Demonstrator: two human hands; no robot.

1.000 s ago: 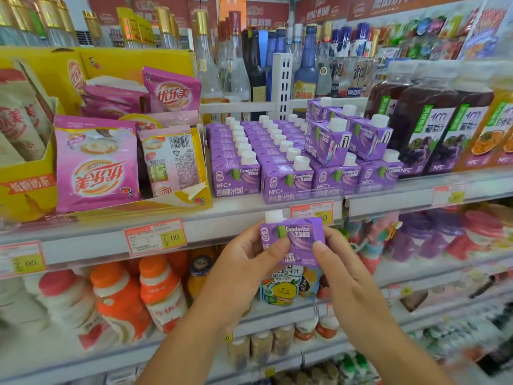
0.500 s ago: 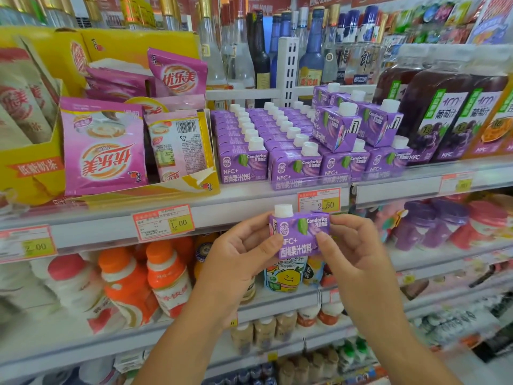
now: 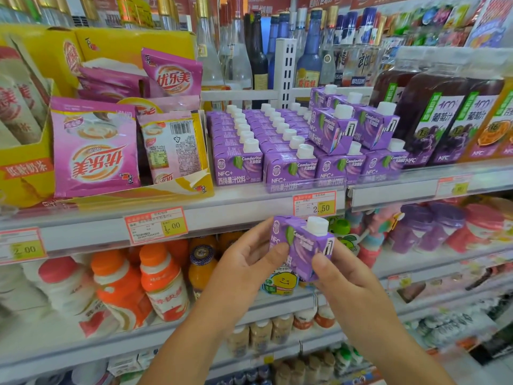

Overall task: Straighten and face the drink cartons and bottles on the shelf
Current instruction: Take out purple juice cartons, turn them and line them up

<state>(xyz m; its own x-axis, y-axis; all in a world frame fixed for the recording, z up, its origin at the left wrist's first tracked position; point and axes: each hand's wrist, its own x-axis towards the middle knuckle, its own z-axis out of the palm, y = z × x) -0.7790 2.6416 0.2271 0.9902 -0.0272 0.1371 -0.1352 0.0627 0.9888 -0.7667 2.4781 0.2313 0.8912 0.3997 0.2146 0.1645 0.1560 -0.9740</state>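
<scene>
Pinching one purple carton (image 3: 302, 247), left hand (image 3: 247, 262) and right hand (image 3: 341, 276) curl around its sides.

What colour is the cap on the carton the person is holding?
White cap on a purple carton, seen in the head view.

I see white metal shelving (image 3: 249, 197) in stacked tiers across my view | white slotted upright post (image 3: 287, 70) behind | price tags (image 3: 156, 225) along the rail | red banners (image 3: 388, 1) on top | bright, even light
</scene>
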